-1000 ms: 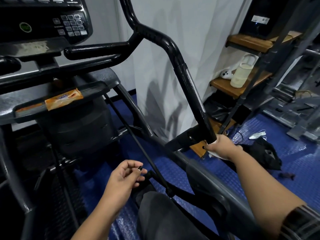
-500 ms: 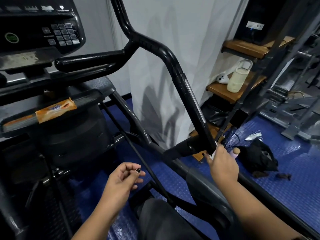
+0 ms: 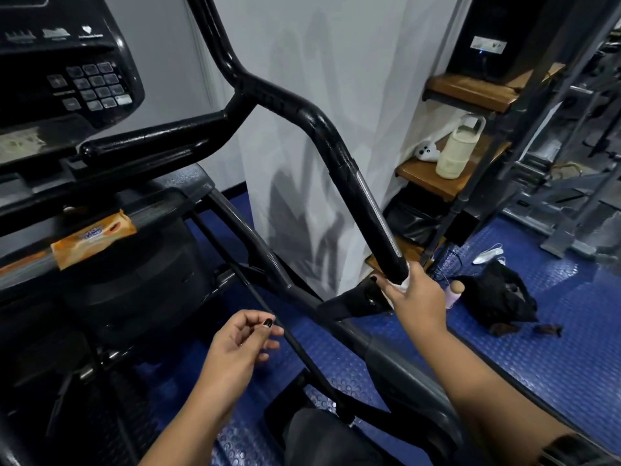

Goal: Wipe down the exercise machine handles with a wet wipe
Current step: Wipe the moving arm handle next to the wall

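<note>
A long black handle bar [image 3: 364, 203] of the exercise machine slopes down from upper left to centre right. My right hand [image 3: 415, 299] grips its lower end, with a white wet wipe [image 3: 405, 283] wrapped between palm and bar; only a small edge of the wipe shows. A shorter horizontal black handle [image 3: 158, 137] branches off to the left below the console [image 3: 64, 62]. My left hand [image 3: 240, 344] hovers lower left of the bar, fingers loosely curled, holding nothing.
An orange snack packet [image 3: 92, 238] lies on the machine's tray. Wooden shelves [image 3: 470, 92] at right hold a cream jug [image 3: 457, 149]. A black bag [image 3: 497, 294] and a white mask [image 3: 489, 255] lie on the blue floor. White curtain behind.
My right hand with the wipe has shifted around the lower end of the bar, from gripping its right side to its underside. The left hand has barely moved.
</note>
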The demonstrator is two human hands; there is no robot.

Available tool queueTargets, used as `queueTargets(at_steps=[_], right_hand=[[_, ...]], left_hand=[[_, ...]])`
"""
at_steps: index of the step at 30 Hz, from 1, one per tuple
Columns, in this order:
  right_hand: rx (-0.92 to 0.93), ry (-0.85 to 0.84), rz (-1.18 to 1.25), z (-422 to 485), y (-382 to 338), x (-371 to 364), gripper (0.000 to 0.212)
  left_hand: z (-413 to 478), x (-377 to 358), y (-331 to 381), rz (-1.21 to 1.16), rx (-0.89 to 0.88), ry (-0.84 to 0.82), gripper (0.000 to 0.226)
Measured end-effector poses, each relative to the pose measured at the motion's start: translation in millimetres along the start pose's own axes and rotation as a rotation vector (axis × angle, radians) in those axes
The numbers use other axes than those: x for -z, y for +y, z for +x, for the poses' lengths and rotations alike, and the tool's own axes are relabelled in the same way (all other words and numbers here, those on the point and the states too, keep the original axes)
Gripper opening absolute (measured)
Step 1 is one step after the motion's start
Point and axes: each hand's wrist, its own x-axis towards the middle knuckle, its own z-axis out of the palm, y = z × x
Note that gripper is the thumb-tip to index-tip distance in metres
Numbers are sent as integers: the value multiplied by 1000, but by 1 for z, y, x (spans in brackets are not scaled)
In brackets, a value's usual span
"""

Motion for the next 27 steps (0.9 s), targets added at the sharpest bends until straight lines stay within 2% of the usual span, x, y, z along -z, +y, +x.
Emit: queueTargets(at_steps=[7, 12, 15, 18, 20, 24, 27], right_hand=[[-27, -70, 36, 12, -5, 3, 35], [-41, -345, 230, 28, -10, 20, 28], [-73, -343, 291, 27, -13, 22, 28], [-59, -227, 232, 11, -9, 14, 35], [-18, -222, 201, 2, -4, 14, 45], [106, -387, 186, -5, 9, 29, 68], [144, -455, 182, -2, 17, 33, 69]], left_hand=[[14, -4, 18, 14, -4, -2, 12], [24, -15, 28, 40, 0, -33, 10], [29, -25, 35, 42, -3, -58, 8], [31, -34, 43, 43, -12, -82, 9], [32, -38, 46, 37, -19, -82, 9], [36, -38, 47, 33, -25, -52, 9], [37, -38, 44, 37, -20, -29, 10]])
